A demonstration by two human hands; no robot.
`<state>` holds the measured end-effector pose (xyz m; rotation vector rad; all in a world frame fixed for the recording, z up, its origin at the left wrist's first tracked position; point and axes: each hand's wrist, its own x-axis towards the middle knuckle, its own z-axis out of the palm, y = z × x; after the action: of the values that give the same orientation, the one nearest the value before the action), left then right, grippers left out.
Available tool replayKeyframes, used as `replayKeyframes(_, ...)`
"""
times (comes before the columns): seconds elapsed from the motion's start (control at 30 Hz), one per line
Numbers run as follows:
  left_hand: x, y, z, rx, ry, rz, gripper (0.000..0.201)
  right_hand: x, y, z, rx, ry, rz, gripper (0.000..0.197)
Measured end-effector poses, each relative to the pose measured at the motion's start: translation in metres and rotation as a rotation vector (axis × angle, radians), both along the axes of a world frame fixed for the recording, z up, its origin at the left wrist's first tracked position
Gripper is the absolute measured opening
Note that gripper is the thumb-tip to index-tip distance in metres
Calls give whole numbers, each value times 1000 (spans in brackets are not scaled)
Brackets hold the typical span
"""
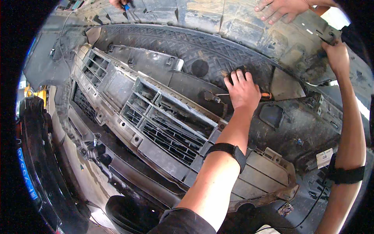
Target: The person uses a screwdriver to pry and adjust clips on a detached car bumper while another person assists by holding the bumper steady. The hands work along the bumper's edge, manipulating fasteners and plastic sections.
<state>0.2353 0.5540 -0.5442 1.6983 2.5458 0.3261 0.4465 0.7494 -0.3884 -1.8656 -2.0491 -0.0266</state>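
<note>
A large dirty car bumper cover (218, 54) lies inside up, with a grille (167, 121) set along its nearer side. My left hand (243, 89) rests on its dark inner panel with fingers spread and fingertips against the surface. Beneath that palm lies a screwdriver (266, 95): its orange and black handle shows to the right, its thin shaft to the left. At the far right my right hand (337, 56) is closed at the bumper's edge. A dark bit shows by its fingertips, too small to name.
Another person's hand (282, 9) lies flat on the bumper's far side. A further hand (118, 3) at the top holds a blue-handled tool (126, 7). A black car part with a blue plate (26, 173) stands at left. A white label (324, 158) sits near my right forearm.
</note>
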Motion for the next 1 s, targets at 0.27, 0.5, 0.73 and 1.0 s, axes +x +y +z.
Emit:
replayKeyframes(0.27,0,0,2,-4,-2,10,39,-2,-1,2,6,-34,2,51)
replayKeyframes(0.5,0,-1,4,-10,-30,8,40,-4,-3,0,39,-10,-28,48)
replayKeyframes(0.73,0,0,1,5,-8,-4,38,-4,-3,-2,72,-15,-23,48)
replayKeyframes(1.0,0,0,1,25,1,1,38,-1,-1,0,-2,-36,-32,51)
